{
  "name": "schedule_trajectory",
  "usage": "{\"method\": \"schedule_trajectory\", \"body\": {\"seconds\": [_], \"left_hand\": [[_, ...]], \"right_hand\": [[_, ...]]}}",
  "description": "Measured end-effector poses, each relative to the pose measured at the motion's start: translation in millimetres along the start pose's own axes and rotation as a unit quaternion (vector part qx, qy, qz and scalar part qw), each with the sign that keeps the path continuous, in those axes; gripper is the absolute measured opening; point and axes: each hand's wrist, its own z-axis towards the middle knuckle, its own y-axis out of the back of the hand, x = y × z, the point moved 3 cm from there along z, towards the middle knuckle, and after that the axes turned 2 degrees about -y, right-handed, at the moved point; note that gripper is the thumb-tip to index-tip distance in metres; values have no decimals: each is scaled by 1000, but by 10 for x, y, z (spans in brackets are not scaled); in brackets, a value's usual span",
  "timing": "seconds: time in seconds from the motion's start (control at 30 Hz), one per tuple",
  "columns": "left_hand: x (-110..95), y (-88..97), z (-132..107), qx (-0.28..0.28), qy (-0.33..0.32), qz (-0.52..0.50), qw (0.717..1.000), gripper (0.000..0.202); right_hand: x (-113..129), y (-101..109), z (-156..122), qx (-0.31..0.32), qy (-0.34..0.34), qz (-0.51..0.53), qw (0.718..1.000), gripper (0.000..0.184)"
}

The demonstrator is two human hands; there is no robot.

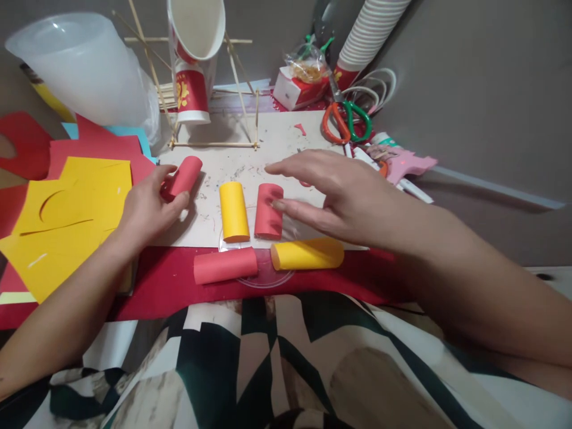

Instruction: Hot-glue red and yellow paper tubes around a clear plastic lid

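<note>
My left hand (145, 205) is closed around a red paper roll (185, 174) at the left of the pale work board (268, 140). My right hand (333, 190) hovers open, fingers spread, just above and to the right of an upright-lying red roll (268, 211). Beside that roll lies a yellow roll (234, 211). In front of them a red roll (226, 266) and a yellow roll (307, 254) lie crosswise on a clear plastic disc (263, 279).
Yellow paper sheets (67, 220) and red paper sheets (102, 146) lie at the left. A stick frame (214, 143) with red-and-white paper cups (192, 89) stands behind. Scissors (346, 119), a pink glue gun (409, 164), a cup stack (370, 36) and a clear plastic tub (75, 65) sit around.
</note>
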Motion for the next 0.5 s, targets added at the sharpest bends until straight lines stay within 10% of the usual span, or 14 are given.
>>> {"method": "schedule_trajectory", "body": {"seconds": [0.2,0.5], "left_hand": [[-245,482,-769,-112,-112,-152,976,49],[-701,388,-1560,-12,-285,-242,927,63]], "right_hand": [[135,154,-441,-66,-7,25,998,39],[486,1,-756,-95,-149,373,911,73]]}}
